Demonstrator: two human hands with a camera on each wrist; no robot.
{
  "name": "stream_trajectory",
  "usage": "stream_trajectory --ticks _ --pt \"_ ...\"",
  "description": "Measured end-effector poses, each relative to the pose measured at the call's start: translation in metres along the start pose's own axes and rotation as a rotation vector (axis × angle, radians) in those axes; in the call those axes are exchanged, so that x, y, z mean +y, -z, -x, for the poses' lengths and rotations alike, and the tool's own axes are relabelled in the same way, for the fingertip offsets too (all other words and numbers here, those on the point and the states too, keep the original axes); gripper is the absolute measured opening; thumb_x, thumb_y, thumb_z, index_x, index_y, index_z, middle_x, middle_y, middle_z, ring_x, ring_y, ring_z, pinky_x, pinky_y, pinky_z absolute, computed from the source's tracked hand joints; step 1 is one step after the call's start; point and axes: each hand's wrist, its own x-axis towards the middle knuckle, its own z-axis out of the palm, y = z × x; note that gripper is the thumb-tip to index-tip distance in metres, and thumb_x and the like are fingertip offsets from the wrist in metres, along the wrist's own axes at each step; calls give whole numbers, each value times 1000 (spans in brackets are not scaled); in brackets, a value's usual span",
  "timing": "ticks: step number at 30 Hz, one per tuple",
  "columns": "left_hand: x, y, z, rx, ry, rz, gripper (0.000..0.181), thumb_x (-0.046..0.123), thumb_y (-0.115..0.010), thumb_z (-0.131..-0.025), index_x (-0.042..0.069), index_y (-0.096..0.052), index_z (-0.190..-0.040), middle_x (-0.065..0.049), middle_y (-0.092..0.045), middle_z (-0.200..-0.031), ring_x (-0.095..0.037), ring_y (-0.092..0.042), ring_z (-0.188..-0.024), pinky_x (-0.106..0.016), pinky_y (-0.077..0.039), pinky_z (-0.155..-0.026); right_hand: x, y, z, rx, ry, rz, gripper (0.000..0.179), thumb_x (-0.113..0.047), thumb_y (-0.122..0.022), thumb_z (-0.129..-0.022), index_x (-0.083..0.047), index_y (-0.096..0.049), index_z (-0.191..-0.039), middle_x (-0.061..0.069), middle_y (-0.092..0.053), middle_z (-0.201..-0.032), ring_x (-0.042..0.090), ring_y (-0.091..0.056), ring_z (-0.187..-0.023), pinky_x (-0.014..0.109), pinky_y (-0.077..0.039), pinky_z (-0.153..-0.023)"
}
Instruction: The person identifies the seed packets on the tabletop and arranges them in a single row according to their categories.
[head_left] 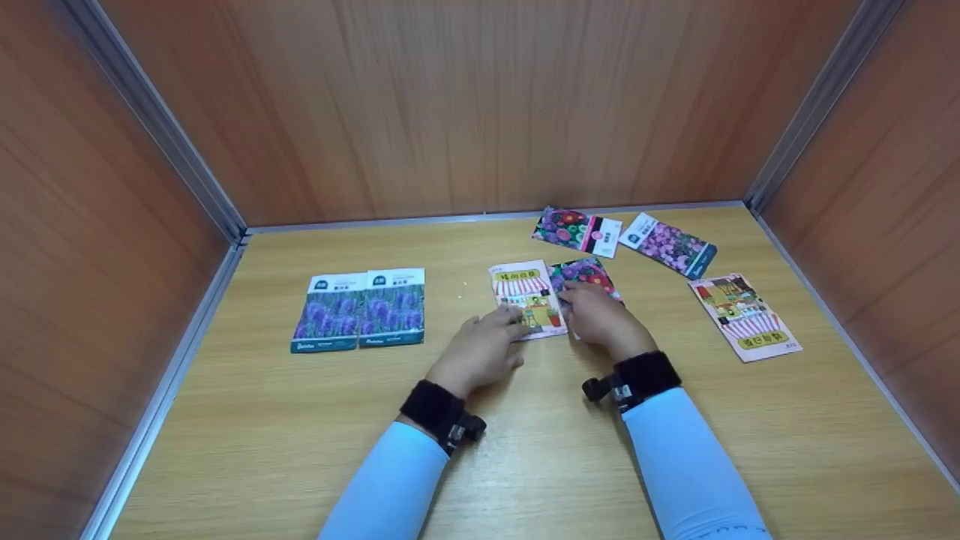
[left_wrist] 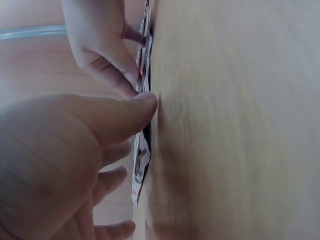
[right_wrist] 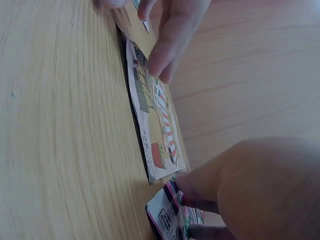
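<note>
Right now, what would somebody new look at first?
Probably the bright blue sleeves, coming in at the bottom of the head view. Then the middle striped-awning packet, with the left hand at its near corner and the right hand on the flowery packet beside it.

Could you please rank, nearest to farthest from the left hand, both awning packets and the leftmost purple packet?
Head view:
1. Left awning packet, at the left hand.
2. Leftmost purple packet, left side.
3. Right awning packet, far right.
</note>
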Motion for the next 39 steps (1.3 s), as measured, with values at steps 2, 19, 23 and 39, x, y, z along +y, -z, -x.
stream_trajectory --ticks 2,19,23,39 --pt "2 -2 0 -14 14 -15 57 40 -73 -111 24 -62 -165 -1 -41 -185 -24 -32 -175 -66 -35 -138 0 0 0 -1 -4 1 52 -15 -55 -116 -2 -55 -166 21 -39 -183 46 -35 -171 61 -29 -142" --pt "-9 3 3 89 123 -56 27 35 -75 -110 16 -79 -128 -4 -74 -131 -29 -69 -122 -54 -56 -104 -1 0 1 -29 -25 -27 57 -23 -62 -116 -3 -52 -168 22 -36 -184 46 -31 -173 62 -26 -143" --pt "-16 6 2 131 177 -103 21 32 -75 -111 14 -82 -119 -5 -76 -118 -29 -70 -110 -52 -56 -96 -1 -1 0 -28 -25 -24 58 -24 -63 -115 -3 -52 -169 21 -35 -185 46 -31 -173 62 -27 -142" --pt "-38 11 7 196 303 -113 21 28 -81 -107 9 -84 -114 -10 -76 -122 -32 -70 -119 -61 -58 -110 10 8 2 -65 -141 -82 53 -19 -60 -118 -11 -53 -170 18 -37 -184 45 -32 -173 67 -30 -139"
